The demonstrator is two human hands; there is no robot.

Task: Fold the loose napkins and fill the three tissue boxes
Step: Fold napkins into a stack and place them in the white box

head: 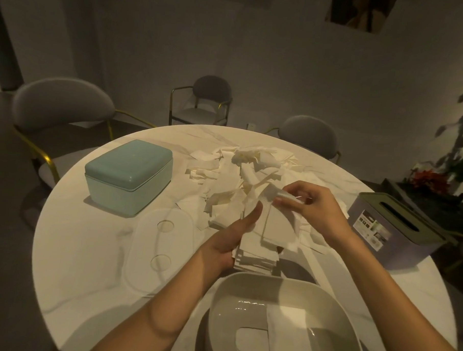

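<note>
A: Eyes on the napkin (273, 194) — it's up off the worktop (94, 249), pinched in the right hand (311, 208), fingers pressed together on one end while the rest of it drapes down toward the left.

B: And the left hand (230, 239)? Its grip looks spread, thumb up against the sheet, palm braced along the side of the folded stack (256, 258).

A: Right, and that stack sits just beyond the open white box (285, 318), which already has a folded napkin or two lying inside.

B: Plenty still to do. The loose pile (241, 175) sprawls across the middle of the worktop, nowhere near finished.

A: Danger spots, as I read it: the sheet is thin and limp, so a sharp tug could tear it or crease it crooked.

B: And if the left palm leaves the stack, it may fan out and slide.

A: The clear lid (155, 251) lies flat to the left, easy to miss in this dim light; a sweeping forearm could shove it off.

B: Further out, the teal box (128, 176) sits lidded at far left, the purple box (387, 230) on the right close to the edge. A nudge from the right elbow could tip that one over.
</note>
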